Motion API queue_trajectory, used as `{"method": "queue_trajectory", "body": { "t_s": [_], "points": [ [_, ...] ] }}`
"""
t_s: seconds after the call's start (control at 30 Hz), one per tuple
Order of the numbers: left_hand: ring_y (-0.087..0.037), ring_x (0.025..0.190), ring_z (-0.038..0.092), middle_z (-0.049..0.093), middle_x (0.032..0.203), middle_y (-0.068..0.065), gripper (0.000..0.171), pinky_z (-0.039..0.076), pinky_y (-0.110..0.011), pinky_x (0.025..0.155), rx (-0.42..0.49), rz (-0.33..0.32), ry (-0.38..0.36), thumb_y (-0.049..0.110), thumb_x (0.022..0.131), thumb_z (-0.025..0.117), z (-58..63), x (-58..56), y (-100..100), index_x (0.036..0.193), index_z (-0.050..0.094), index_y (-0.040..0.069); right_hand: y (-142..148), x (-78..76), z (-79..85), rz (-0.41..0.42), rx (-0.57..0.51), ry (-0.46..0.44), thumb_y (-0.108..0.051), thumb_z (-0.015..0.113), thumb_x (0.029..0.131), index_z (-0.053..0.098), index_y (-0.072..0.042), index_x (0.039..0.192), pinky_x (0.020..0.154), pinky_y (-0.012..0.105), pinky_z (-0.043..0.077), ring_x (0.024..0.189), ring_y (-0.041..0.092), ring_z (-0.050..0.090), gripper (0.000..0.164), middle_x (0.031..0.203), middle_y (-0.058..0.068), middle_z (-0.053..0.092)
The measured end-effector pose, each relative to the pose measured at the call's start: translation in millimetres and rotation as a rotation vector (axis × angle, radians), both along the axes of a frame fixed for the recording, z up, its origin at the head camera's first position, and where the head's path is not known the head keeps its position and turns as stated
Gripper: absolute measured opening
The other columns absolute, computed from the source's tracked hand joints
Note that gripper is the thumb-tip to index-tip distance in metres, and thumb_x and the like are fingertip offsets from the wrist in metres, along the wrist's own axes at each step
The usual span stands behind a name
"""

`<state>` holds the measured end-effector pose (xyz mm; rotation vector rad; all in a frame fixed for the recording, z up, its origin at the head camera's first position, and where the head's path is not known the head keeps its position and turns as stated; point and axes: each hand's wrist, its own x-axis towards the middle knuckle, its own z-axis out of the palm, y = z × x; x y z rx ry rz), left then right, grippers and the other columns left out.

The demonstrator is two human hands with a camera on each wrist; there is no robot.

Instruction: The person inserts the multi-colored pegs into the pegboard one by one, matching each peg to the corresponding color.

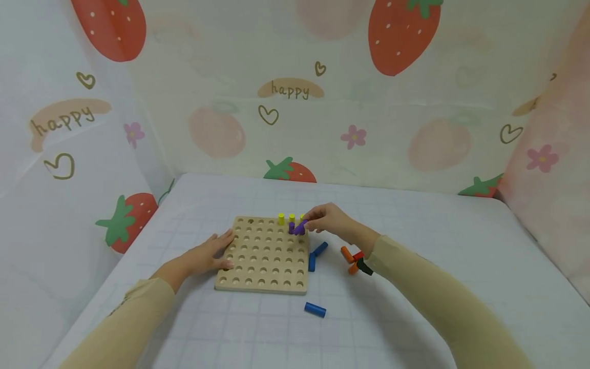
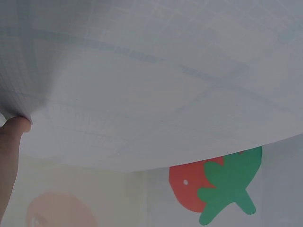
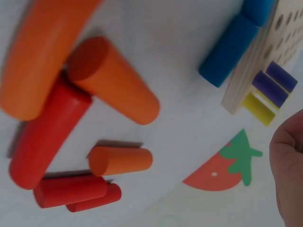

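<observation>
The wooden pegboard (image 1: 258, 264), with rows of round holes, lies on the table. My left hand (image 1: 209, 255) rests against its left edge, fingers extended along the rim; in the left wrist view only part of that hand (image 2: 12, 142) shows. Over the board's far right corner, my right hand (image 1: 329, 219) pinches a tilted purple peg (image 1: 298, 229). Beside that peg, another purple peg (image 1: 291, 227) stands in a hole. Several yellow pegs (image 1: 281, 219) stand along the far row. The right wrist view shows my right hand (image 3: 289, 165) at the edge, its fingertips cut off.
Two blue pegs (image 1: 312, 262) lie by the board's right side, and another blue peg (image 1: 315, 309) is nearer the front. Orange pegs (image 3: 116, 82), red pegs (image 3: 49, 132) and a black piece (image 1: 365, 266) lie close together under my right forearm. A printed backdrop (image 1: 392, 107) borders the table.
</observation>
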<state>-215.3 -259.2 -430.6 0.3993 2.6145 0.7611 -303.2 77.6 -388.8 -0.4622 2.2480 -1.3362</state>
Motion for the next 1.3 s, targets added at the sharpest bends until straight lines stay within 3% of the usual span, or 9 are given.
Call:
{"method": "queue_trajectory", "body": {
  "t_s": [0.2,0.5,0.8,1.3],
  "points": [
    [-0.048,0.143,-0.001,0.006,0.161,-0.018,0.092,0.007,-0.066,0.110,-0.013,0.012,-0.017,0.046,0.090,0.063,2.5,-1.4,2,0.155,0.014,0.003,-11,-4.9,1.6,-0.053,-0.042,0.050,-0.010,0.067,0.093,0.066,0.004,0.116,0.087,0.036,0.051,0.090,0.018,0.060,0.027,0.102,0.009,0.068],
    [-0.048,0.143,-0.001,0.007,0.161,-0.018,0.094,0.007,-0.066,0.110,-0.008,0.015,-0.023,0.046,0.089,0.064,3.5,-3.0,2,0.155,0.014,0.003,-25,-8.2,3.8,-0.100,-0.010,0.118,-0.008,0.069,0.091,0.067,0.002,0.110,0.086,0.036,0.051,0.087,0.018,0.059,0.022,0.099,0.010,0.067],
    [-0.048,0.143,-0.001,0.006,0.161,-0.018,0.092,0.007,-0.066,0.110,-0.002,0.017,-0.025,0.045,0.090,0.065,5.3,1.2,2,0.155,0.016,0.002,-38,-14.5,-1.9,-0.092,0.083,0.262,-0.011,0.076,0.086,0.073,-0.001,0.102,0.060,0.024,0.038,0.073,0.016,0.046,0.020,0.079,0.004,0.054],
    [-0.047,0.143,0.000,0.007,0.161,-0.016,0.091,0.008,-0.067,0.109,-0.008,0.027,-0.019,0.047,0.089,0.064,-0.5,2.2,1,0.155,0.018,0.003,-55,-9.3,-10.6,-0.043,0.284,0.418,-0.015,0.078,0.083,0.077,-0.006,0.099,0.073,0.031,0.043,0.088,0.021,0.051,0.018,0.093,0.008,0.058]
  ]
}}
